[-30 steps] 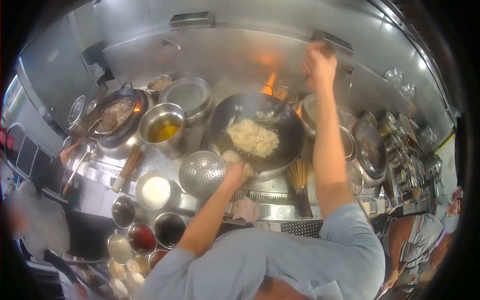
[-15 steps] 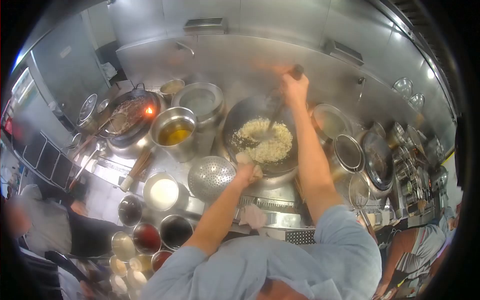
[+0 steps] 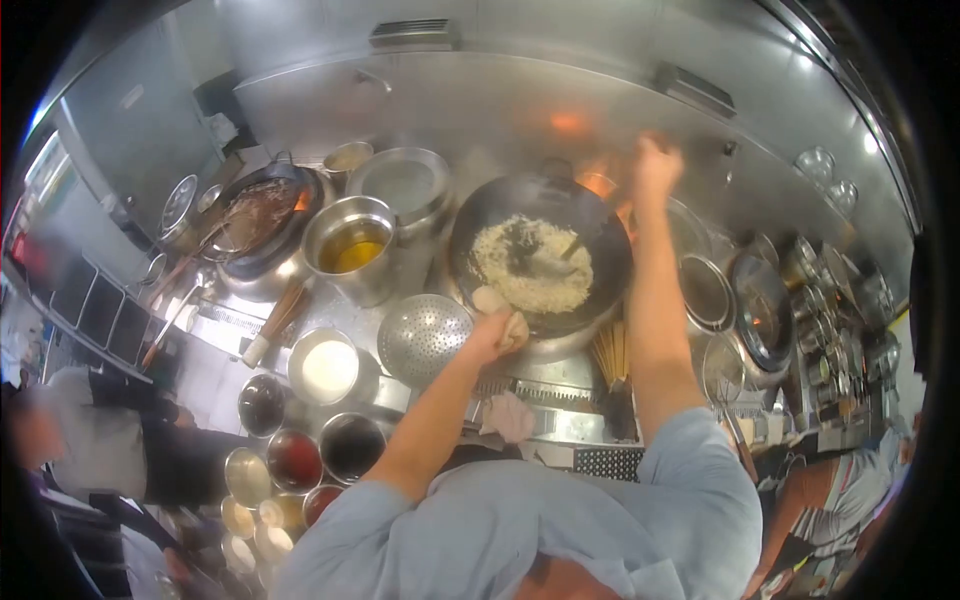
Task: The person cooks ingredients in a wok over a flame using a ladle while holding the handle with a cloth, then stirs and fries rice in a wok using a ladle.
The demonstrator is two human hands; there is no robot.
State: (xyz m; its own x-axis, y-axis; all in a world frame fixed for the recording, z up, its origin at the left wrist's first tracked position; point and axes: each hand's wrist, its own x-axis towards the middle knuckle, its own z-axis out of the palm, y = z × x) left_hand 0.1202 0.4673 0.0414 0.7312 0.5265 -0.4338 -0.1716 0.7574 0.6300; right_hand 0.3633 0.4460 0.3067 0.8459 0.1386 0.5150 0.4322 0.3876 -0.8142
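A large dark wok (image 3: 600, 220) sits on the burner, with pale rice-like food (image 3: 535, 292) spread in a ring round a bare patch. My left hand (image 3: 494, 335) is closed round a light cloth (image 3: 514, 328) at the wok's near left edge. Beyond the wok's right side, my right hand (image 3: 657, 168) is raised and closed, blurred by motion; the handle in it is hard to make out. A metal ladle (image 3: 550, 264) rests its bowl in the food.
Flames (image 3: 597, 182) rise behind the wok. On the left stand a pot of yellow oil (image 3: 350, 250), a perforated strainer (image 3: 425, 340), a white-filled pot (image 3: 328, 370) and sauce containers. Another wok (image 3: 262, 215) is farther left. Co-workers are at both sides.
Since half a second ago, my right hand has moved right, away from over the wok. The ladle's bowl has shifted right, and the food now forms a ring. My left hand has kept its hold.
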